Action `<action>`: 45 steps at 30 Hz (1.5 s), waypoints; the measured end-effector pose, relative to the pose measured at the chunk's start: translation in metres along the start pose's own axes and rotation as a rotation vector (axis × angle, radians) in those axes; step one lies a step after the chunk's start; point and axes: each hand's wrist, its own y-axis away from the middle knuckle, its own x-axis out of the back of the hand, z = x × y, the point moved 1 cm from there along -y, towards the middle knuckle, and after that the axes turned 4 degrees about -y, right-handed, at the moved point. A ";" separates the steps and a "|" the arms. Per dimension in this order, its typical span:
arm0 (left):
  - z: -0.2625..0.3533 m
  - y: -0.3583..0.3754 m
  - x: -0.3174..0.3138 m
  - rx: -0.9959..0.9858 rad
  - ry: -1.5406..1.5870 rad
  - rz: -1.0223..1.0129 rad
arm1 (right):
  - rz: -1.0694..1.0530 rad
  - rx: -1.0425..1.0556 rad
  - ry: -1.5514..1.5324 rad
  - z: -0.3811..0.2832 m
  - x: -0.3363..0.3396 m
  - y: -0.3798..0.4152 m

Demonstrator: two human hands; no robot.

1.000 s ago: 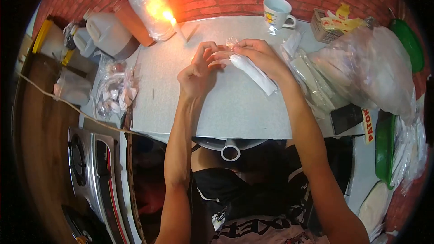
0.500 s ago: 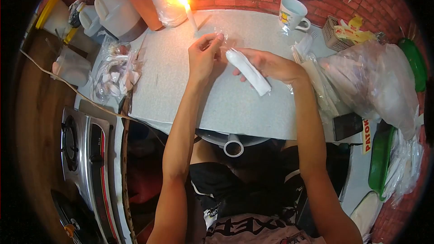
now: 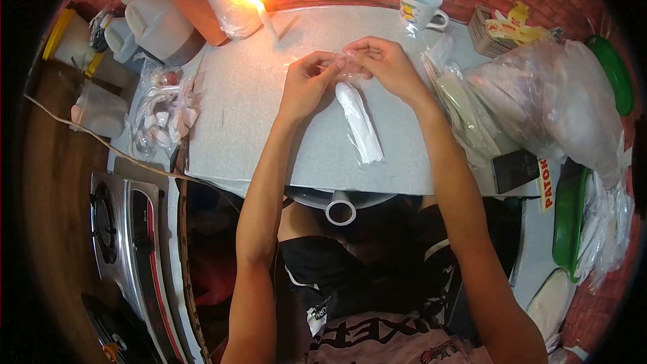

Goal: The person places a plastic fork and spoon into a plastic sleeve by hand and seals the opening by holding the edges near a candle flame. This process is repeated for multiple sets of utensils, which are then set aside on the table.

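Note:
My left hand [image 3: 309, 83] and my right hand [image 3: 389, 67] meet above the white table [image 3: 236, 128], fingertips pinched on thin clear plastic [image 3: 348, 66]. Just below them a white plastic spoon bundle [image 3: 360, 125] in a clear wrapper hangs or lies at a slight tilt; whether it touches the table I cannot tell. A lit candle [image 3: 268, 22] stands upright behind my left hand, its flame bright.
A mug [image 3: 421, 7] stands at the back, beside a basket [image 3: 484, 37]. Plastic bags [image 3: 549, 98] and a phone [image 3: 515, 170] are at right. Bagged white pieces [image 3: 162, 118], jugs [image 3: 164, 28] and a gas stove [image 3: 128, 229] are at left.
My right hand has let go of the spoon bundle's side and moved up and left to the plastic beside my left hand. The bundle now points more steeply downward. The view has shifted slightly.

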 end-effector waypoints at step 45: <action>-0.003 0.005 -0.015 -0.376 -0.625 0.150 | 0.123 0.067 0.548 -0.015 0.011 0.014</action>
